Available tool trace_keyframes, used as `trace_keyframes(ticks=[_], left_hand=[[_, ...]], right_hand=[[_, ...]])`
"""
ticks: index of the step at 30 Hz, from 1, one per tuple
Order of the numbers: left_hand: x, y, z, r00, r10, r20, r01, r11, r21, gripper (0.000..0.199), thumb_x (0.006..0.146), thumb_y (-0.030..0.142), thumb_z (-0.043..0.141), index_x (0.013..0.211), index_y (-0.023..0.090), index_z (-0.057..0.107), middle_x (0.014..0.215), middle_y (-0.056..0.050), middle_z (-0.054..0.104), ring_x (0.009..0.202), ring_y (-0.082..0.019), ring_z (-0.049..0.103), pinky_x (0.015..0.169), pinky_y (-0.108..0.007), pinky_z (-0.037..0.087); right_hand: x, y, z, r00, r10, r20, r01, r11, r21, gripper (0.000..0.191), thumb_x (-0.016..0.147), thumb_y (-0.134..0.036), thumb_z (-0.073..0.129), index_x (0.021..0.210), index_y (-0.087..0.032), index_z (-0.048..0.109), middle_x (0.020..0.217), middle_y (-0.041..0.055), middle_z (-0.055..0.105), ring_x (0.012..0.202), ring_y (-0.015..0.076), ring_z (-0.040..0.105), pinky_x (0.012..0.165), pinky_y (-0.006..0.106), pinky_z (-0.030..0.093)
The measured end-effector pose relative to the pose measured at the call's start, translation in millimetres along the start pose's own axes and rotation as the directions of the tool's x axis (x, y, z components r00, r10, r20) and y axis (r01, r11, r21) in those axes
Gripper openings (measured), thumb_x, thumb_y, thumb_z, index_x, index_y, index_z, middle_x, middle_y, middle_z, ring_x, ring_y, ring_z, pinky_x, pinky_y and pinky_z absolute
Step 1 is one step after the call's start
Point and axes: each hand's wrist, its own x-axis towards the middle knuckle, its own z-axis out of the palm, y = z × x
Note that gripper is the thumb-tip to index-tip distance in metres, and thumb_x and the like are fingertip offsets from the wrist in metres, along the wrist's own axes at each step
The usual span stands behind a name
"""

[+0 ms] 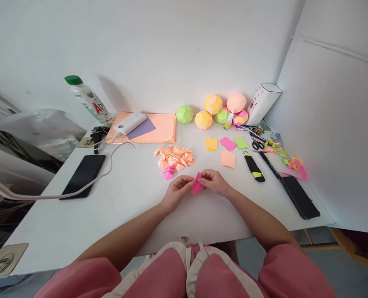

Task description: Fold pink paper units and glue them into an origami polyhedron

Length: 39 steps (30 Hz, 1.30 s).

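A pink folded paper [196, 188] is held at the centre of the frame, slightly below mid-height, between the left hand [178, 191] and the right hand [215, 182]. Its long axis is set nearly upright in the picture, with the upper tip leaned a little to the right; the line between the hands is thus crossed rather than followed. By the left hand, the left edge is pinched between thumb and fingertips. By the right hand, the upper right face is pressed under the thumb, with the fingers curled behind; more of the paper is covered on this side. Whether its lower tip is rested on the tabletop [134, 223] cannot be told.

Just above and to the left, a pile of peach folded paper units [176, 156] is seen, with pink folded units [169, 171] at its lower edge; both are placed nearer the left hand. Above and to the right, nearer the right hand, a stack of peach paper squares [227, 159] is shown, with a stack of pink paper squares [227, 143] above it.
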Motion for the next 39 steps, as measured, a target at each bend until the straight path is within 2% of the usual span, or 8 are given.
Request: trace_keyframes(ticks=[5,11,15,18,22,30,34,39], left_hand=[[1.4,0.5,0.4,0.999,0.044,0.030,-0.043,0.999,-0.028,0.035,0.069,0.031,0.073,0.099,0.018,0.058,0.095,-0.004,0.061,0.083,-0.014,0.058,0.075,-0.028,0.047],[-3.7,0.9,1.2,0.990,0.096,0.107,-0.102,0.993,0.053,0.021,0.081,0.034,0.061,0.095,0.022,0.051,0.087,0.001,0.057,0.075,-0.011,0.054,0.069,-0.025,0.045],[-4.7,-0.3,-0.2,0.985,0.091,0.145,-0.119,0.972,0.202,0.030,0.083,0.036,0.057,0.110,0.024,0.057,0.106,-0.004,0.058,0.095,-0.016,0.054,0.084,-0.031,0.044],[-3.6,-1.4,-1.0,0.985,0.116,0.129,-0.146,0.956,0.255,0.034,0.081,0.037,0.059,0.113,0.023,0.060,0.101,-0.005,0.057,0.094,-0.018,0.053,0.085,-0.033,0.045],[-2.6,-2.2,-1.2,0.984,0.138,0.112,-0.159,0.966,0.206,0.038,0.078,0.037,0.063,0.113,0.023,0.060,0.094,-0.004,0.053,0.088,-0.017,0.053,0.079,-0.032,0.047],[-3.9,-2.5,-2.3,0.990,0.109,0.087,-0.126,0.967,0.222,0.040,0.077,0.037,0.064,0.115,0.024,0.060,0.096,-0.004,0.052,0.083,-0.016,0.053,0.071,-0.030,0.049],[-2.3,-5.6,-4.3,0.982,0.167,0.092,-0.183,0.962,0.205,0.041,0.076,0.036,0.065,0.116,0.024,0.062,0.089,-0.003,0.051,0.075,-0.013,0.050,0.067,-0.028,0.047],[-1.0,-8.2,-5.3,0.963,0.246,0.114,-0.259,0.957,0.129,0.041,0.076,0.031,0.066,0.117,0.028,0.062,0.089,-0.002,0.049,0.081,-0.014,0.050,0.071,-0.028,0.047]], right_hand=[[0.3,2.7,-0.4,0.999,0.032,-0.009,-0.033,0.998,-0.058,0.029,0.073,-0.044,0.066,0.081,-0.016,0.063,0.072,0.0005,0.063,0.064,0.0117,0.058,0.061,0.025,0.046],[0.5,5.9,1.0,0.999,0.046,0.002,-0.045,0.991,-0.128,0.031,0.074,-0.047,0.062,0.070,-0.016,0.058,0.063,-0.0022,0.058,0.056,0.0097,0.051,0.054,0.023,0.041],[1.0,7.1,0.3,0.999,0.039,0.026,-0.036,0.990,-0.133,0.032,0.076,-0.048,0.060,0.071,-0.017,0.057,0.064,-0.0024,0.056,0.057,0.0098,0.050,0.056,0.024,0.042],[0.8,5.2,-2.3,0.997,0.044,0.067,-0.037,0.994,-0.099,0.030,0.075,-0.047,0.063,0.075,-0.017,0.059,0.068,-0.0012,0.059,0.061,0.0107,0.053,0.059,0.025,0.044],[0.5,1.2,-5.4,0.991,0.063,0.117,-0.055,0.996,-0.067,0.029,0.070,-0.044,0.069,0.076,-0.017,0.063,0.071,-0.0001,0.061,0.064,0.0120,0.056,0.062,0.026,0.046],[1.2,1.1,-6.3,0.998,0.000,0.065,0.007,0.995,-0.101,0.026,0.068,-0.042,0.071,0.073,-0.017,0.070,0.068,0.0006,0.062,0.061,0.0116,0.054,0.058,0.025,0.045],[0.5,-2.2,-5.9,0.997,-0.011,0.071,0.013,0.999,-0.033,0.023,0.066,-0.039,0.073,0.073,-0.018,0.072,0.068,0.0004,0.064,0.062,0.0120,0.056,0.061,0.026,0.047],[0.2,-4.2,-5.6,0.995,0.014,0.100,-0.022,0.997,0.081,0.021,0.065,-0.036,0.075,0.075,-0.018,0.073,0.070,0.0013,0.066,0.065,0.0131,0.059,0.064,0.028,0.050]])
